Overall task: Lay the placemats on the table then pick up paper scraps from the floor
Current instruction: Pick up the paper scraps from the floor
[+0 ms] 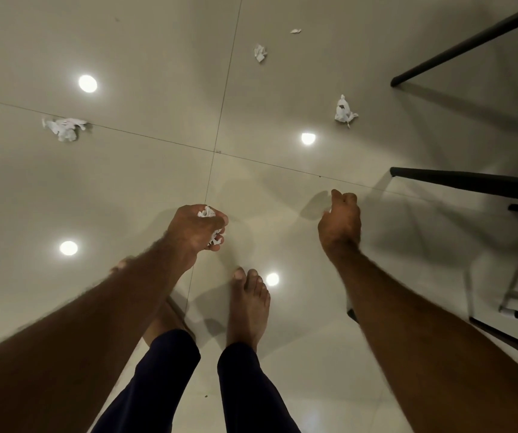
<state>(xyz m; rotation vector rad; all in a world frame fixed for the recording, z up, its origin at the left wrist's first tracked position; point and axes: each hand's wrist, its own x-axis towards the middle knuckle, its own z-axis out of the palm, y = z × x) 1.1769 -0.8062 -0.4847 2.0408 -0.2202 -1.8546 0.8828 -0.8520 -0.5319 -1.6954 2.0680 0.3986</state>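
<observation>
Beige glossy floor tiles (pixel 126 189) spread out under the person, and four of them meet at a thin dark joint cross (pixel 214 152). The left hand (pixel 196 228) hangs just on the near side of that joint cross. Its fingers are curled tight round a wad of crumpled white paper scraps (pixel 206 211), and bits of paper poke out above and below the fist. The right hand (pixel 340 221) hovers near the cross too, off to its right, with the fingers bent in towards the thumb. A white speck shows beside the thumb, but I cannot tell whether the hand pinches anything.

More paper lies loose on the tiles. A large flattened white scrap (pixel 65 129) sits well to the left of the joint cross, right by the joint line that runs out from it. A tall twisted white scrap (pixel 343 112) rests to the right of the cross and slightly beyond it. A small crumpled white scrap (pixel 260 53) lies well beyond the cross, and a tiny white shred (pixel 296 30) lies farther off again.

Slim black furniture legs (pixel 470 184) stand far to the right of the cross. On its near side are the person's bare feet (pixel 248 307) below navy trouser legs (pixel 245 385). Round white light reflections (pixel 87 83) glare off the tiles on all sides of the cross.
</observation>
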